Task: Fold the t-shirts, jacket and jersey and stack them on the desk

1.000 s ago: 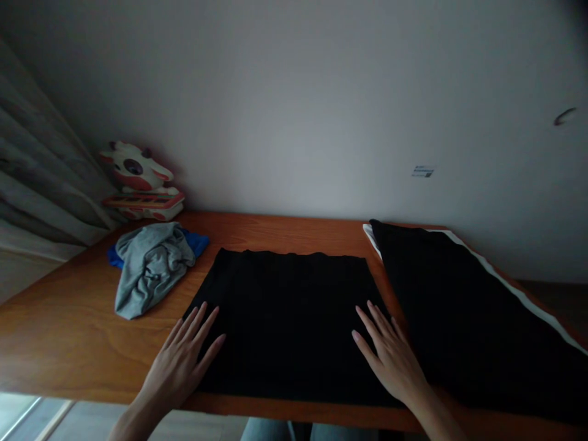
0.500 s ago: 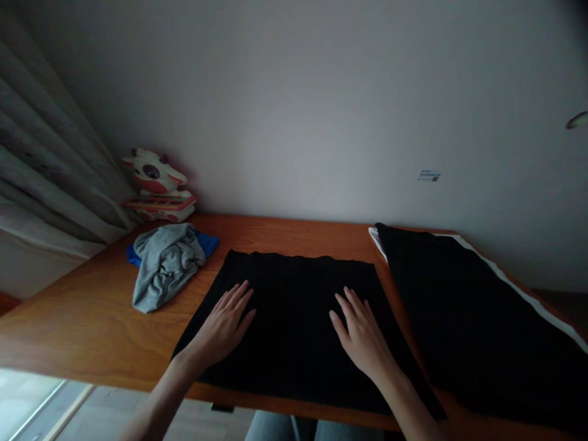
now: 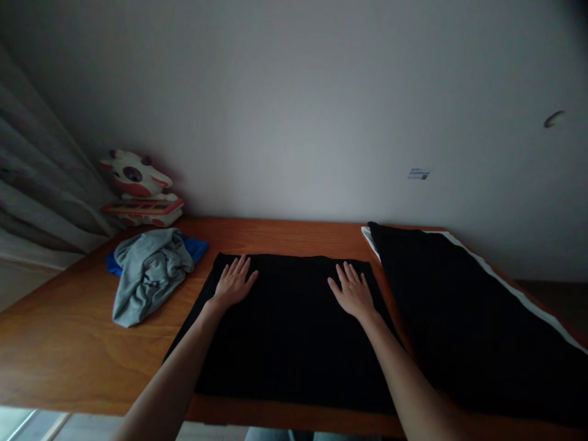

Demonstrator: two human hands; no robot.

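A black cloth garment (image 3: 289, 331) lies spread flat on the wooden table (image 3: 68, 349) in front of me; its exact kind does not show. My left hand (image 3: 233, 283) rests palm down near its far left corner, fingers stretched out. Near the far right corner, my right hand (image 3: 353, 291) lies flat on the same cloth with its fingers spread. Neither hand grips anything. The far edge of the cloth runs almost straight, just beyond my fingertips.
To the right lies a larger black cloth (image 3: 463, 312) with white cloth showing along its edges. A crumpled grey garment (image 3: 149, 269) sits over a blue cloth (image 3: 196, 247) at left. Behind them stands a cow-shaped toy keyboard (image 3: 142, 190), between the curtain (image 3: 41, 177) and the wall.
Both hands have slid forward over the black garment, from its middle to near the far edge. That edge now looks smoother. The camera view has shifted slightly to the right.
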